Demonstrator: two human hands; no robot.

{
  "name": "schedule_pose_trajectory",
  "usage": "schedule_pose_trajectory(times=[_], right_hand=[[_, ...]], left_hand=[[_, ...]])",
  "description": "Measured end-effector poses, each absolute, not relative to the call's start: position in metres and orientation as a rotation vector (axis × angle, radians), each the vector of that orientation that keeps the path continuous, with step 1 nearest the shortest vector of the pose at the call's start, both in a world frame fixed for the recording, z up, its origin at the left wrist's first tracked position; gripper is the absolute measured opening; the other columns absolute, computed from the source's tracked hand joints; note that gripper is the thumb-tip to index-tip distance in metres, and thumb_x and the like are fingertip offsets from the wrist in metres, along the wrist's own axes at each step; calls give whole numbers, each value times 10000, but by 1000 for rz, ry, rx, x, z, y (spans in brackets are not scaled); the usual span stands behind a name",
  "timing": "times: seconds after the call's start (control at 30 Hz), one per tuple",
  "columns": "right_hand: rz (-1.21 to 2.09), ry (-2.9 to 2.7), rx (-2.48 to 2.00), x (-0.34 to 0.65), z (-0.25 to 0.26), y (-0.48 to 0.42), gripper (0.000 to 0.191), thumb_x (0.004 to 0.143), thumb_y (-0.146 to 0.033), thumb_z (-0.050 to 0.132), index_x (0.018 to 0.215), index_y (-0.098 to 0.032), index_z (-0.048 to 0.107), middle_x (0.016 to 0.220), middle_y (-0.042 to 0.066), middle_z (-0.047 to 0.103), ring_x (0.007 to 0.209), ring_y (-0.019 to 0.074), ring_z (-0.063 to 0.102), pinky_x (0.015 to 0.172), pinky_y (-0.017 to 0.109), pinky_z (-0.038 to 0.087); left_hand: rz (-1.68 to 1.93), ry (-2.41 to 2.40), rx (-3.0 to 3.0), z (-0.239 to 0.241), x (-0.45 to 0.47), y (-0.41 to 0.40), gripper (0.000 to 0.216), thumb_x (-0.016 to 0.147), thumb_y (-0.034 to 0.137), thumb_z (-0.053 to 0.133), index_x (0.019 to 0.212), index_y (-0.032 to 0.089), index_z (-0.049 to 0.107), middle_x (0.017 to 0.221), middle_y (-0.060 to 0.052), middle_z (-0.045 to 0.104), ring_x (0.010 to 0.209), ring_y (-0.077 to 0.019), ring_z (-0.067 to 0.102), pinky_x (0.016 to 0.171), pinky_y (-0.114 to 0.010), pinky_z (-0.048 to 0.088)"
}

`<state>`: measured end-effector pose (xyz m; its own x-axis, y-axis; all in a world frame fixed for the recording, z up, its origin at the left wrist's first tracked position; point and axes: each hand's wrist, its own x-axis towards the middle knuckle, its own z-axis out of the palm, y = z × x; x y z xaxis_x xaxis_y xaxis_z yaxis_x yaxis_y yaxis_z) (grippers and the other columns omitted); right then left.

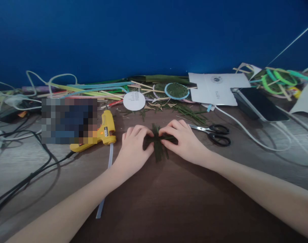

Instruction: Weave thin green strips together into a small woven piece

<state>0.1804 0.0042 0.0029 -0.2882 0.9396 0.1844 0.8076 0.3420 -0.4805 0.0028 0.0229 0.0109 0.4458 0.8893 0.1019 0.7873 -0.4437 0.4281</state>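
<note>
A small bundle of dark green leaf strips (159, 148), crossed like a weave, lies on the brown table in the middle of the view. My left hand (135, 145) pinches its left side with curled fingers. My right hand (182, 140) presses on its right side, fingers closed on the strips. Both hands rest on the tabletop. The strip ends stick out above and below the hands.
A yellow glue gun (104, 132) with a glue stick (105, 182) lies to the left. Black scissors (214, 133) lie to the right. Behind are a white paper disc (134, 101), a green-filled ring (176, 91), straws, leaf scraps, white paper (214, 88), a phone (260, 104) and cables.
</note>
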Motion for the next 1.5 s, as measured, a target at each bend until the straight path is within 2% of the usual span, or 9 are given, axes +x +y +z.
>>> schedule_pose_trajectory(times=[0.57, 1.5], right_hand=[[416, -2180, -1537, 180, 4, 4, 151, 821, -251, 522, 944, -235, 606, 937, 41, 563, 913, 218, 444, 812, 366, 348], [406, -2185, -1531, 180, 3, 3, 161, 833, -259, 500, 956, -243, 603, 939, 44, 556, 922, 218, 440, 812, 365, 347]], left_hand=[[470, 1434, 2356, 12, 3, 24, 77, 770, 143, 549, 831, 185, 529, 965, -27, 580, 950, -225, 479, 873, -396, 360], [481, 1403, 2381, 14, 3, 24, 57, 768, 160, 542, 821, 179, 534, 959, -31, 577, 926, -219, 476, 861, -400, 371]])
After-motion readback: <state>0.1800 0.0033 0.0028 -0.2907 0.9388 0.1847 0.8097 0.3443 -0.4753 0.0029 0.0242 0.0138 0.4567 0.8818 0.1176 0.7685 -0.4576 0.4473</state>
